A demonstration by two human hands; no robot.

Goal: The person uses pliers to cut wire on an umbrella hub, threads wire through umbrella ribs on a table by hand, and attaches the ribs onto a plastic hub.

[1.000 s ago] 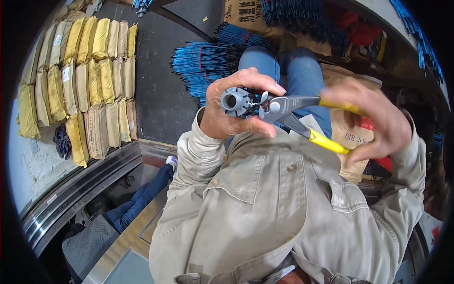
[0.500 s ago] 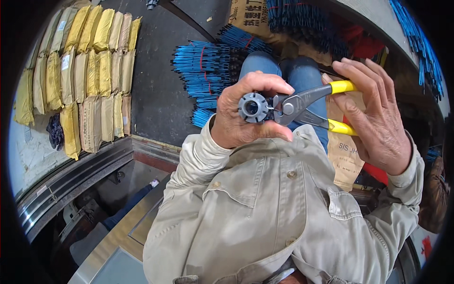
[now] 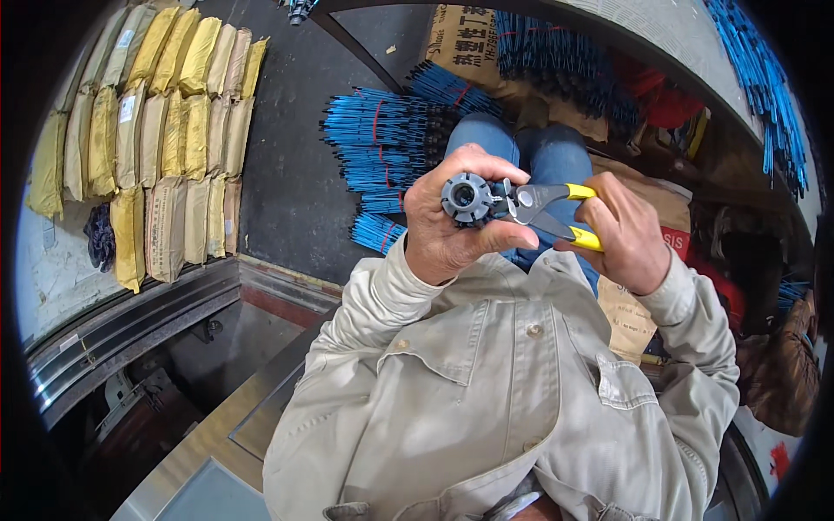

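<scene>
My left hand is closed round a grey ring-shaped part with slots round its rim and a dark hole in the middle. Its thumb and forefinger reach along both sides of the jaws of a pair of nippers with yellow handle grips. Those jaws are right against the part's right edge; whether they bite on something there is too small to tell. My right hand has its fingers curled round the handles, which stand a little apart. Both hands are over my lap, in front of my jacket.
Bundles of blue rods tied with red bands lie past my left hand. Yellow and tan packets stand in rows at the far left. More blue rods lie on a light tabletop. A printed paper sack lies beside my legs.
My right hand's fingers were spread against widely parted handles. They have curled round the grips, moved left, and the handles are closer together. My left hand still holds the part, slightly farther right.
</scene>
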